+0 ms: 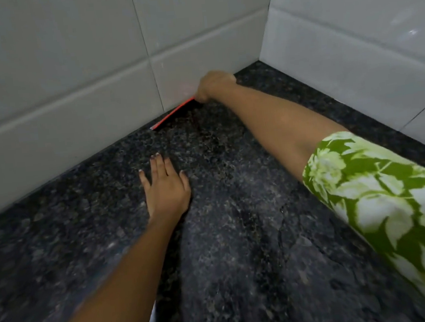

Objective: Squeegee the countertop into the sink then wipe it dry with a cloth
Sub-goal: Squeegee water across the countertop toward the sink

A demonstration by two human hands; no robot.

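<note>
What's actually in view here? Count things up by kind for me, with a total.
Hands: 2, the left hand flat on the countertop, the right hand gripping the squeegee
Squeegees: 1, red squeegee at the wall's foot
Countertops: 1, dark speckled
Tiled walls: 2, meeting in a corner
Total: 6

Two hands: left hand [165, 184], right hand [213, 85]; one red squeegee [173, 113] (apparently, mostly hidden); one countertop [238, 223].

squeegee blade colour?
Red-orange squeegee, along the wall base; head view.
</note>
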